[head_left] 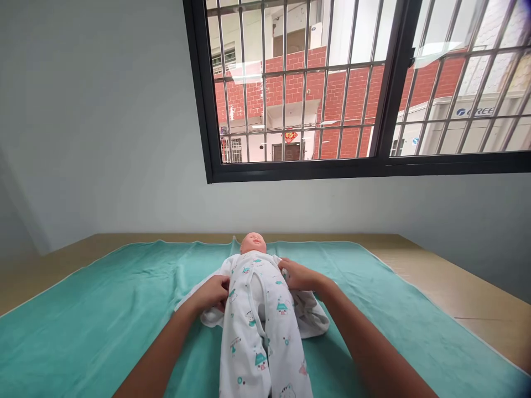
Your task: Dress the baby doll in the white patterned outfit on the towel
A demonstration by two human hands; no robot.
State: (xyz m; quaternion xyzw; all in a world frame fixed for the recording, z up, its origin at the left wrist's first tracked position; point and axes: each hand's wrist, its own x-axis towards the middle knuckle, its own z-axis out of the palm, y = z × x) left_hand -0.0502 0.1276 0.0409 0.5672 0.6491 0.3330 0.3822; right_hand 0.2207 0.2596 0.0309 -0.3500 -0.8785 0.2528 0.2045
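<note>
Doll (254, 243) lies between wide cloth margins (124, 309), head near far edge (307, 242).

Forearms (176, 348) angle inward, left hand (214, 293) curled, right hand (297, 275) slightly farther forward, fingers (285, 265) bent

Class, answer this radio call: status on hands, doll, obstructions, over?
Left hand, right hand at sides of patterned garment. Doll on its back. No obstruction seen.

Up high there's the dark-framed window (298, 170), metal bars (284, 72) running right across it, red bricks (348, 105) showing beyond, a red decoration (290, 136) above a brown door (293, 152), a GREE box (448, 132) at right, and below, grey wall (124, 121) meeting the wooden table (398, 254).
</note>
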